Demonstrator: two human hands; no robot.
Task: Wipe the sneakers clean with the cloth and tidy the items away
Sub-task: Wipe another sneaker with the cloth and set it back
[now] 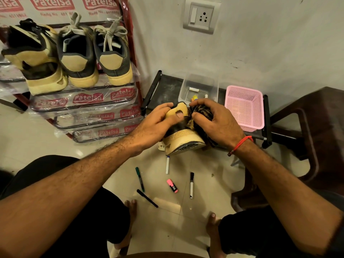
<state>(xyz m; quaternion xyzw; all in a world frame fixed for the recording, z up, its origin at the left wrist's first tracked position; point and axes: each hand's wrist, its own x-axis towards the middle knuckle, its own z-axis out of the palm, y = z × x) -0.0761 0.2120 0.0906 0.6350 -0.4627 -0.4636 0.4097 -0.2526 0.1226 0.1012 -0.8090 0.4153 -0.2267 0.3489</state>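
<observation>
Wiping a shoe in the middle of the frame

The left hand [160,120] grips the sneaker [183,138]; the right hand [216,121] curls around the cloth [197,110], pressing it on. The sneaker might slip onto the pens [191,185] below.

We recorded two bare forearms, hairy, without sleeves; the right wrist bore a red thread bracelet [241,144] with a dark knotted end; we noted black shorts [61,211] over both thighs; feet were bare, without footwear.
</observation>
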